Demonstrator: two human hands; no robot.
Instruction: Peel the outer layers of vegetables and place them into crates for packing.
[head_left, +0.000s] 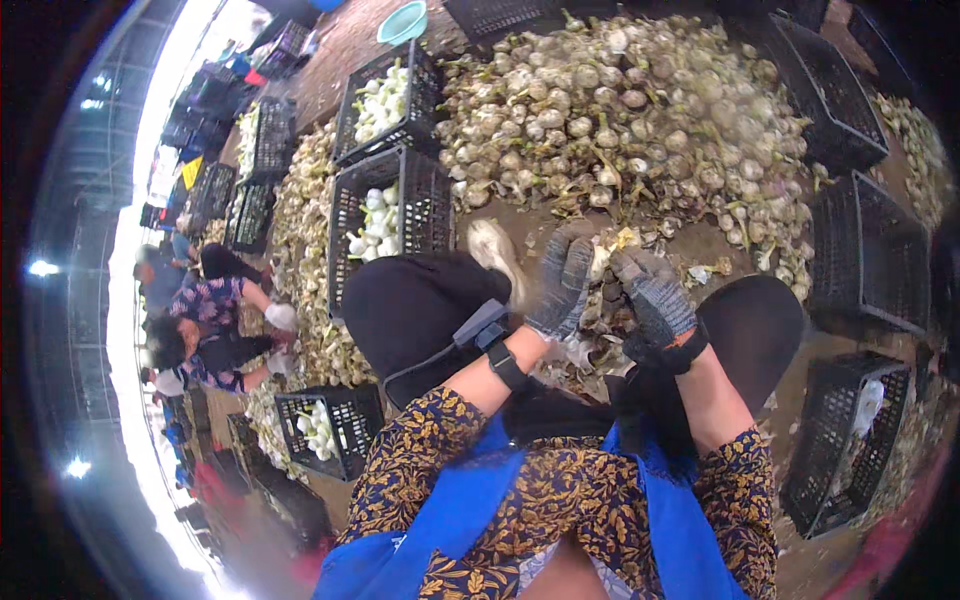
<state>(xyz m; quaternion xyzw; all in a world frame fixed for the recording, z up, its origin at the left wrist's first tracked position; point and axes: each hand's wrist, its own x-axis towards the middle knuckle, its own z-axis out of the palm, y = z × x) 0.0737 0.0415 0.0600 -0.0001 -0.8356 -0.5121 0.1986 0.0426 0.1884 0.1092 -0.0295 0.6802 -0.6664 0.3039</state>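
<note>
My left hand (564, 281) and my right hand (654, 291), both in grey knit gloves, are close together over the floor between my knees. Pale garlic skin (624, 240) shows at the curled fingertips of my right hand. My left fingers are bent beside it, and their inner side is hidden. Loose garlic peelings (581, 352) lie below the hands. Just beyond them spreads a large heap of untrimmed garlic bulbs (600, 112) with roots and stalks. A long, pale item (495, 251), too unclear to name, lies left of my left hand.
Black plastic crates (401, 161) holding cleaner white garlic (375, 225) stand at my left. More crates (870, 255) line the right side. A teal basin (403, 22) is at the top. Further left, a gloved co-worker (217, 322) bends over another garlic row (315, 285).
</note>
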